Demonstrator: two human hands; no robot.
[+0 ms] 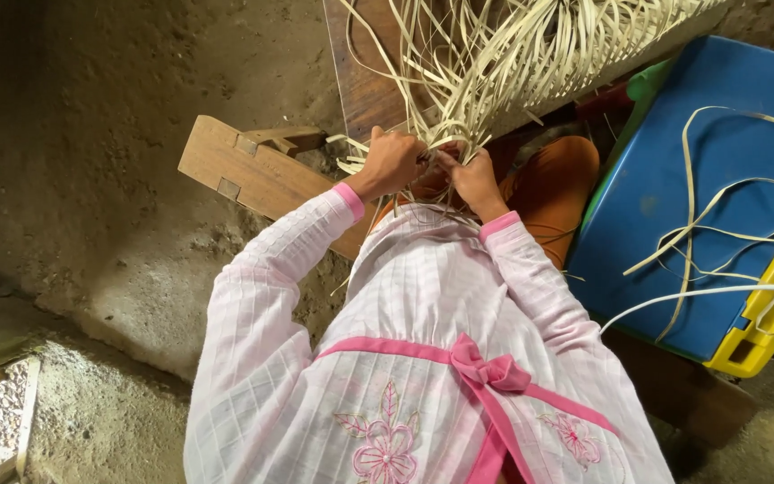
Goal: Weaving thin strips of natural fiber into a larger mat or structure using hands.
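A fan of pale cane strips [503, 54] spreads from the top of the view down to my hands. My left hand [390, 163] is closed on a bunch of these strips at its lower end. Right beside it, my right hand [472, 179] pinches strips at the same spot, the two hands almost touching. Both pink sleeves reach up from my pink checked garment with its bow. Under my hands shows orange cloth [553, 184] on my legs.
A wooden plank [257, 175] lies on the dirt floor to the left. A dark wooden board [365, 85] lies under the strips. A blue plastic box [683, 197] with a yellow part [768, 314] stands right, loose strips draped over it.
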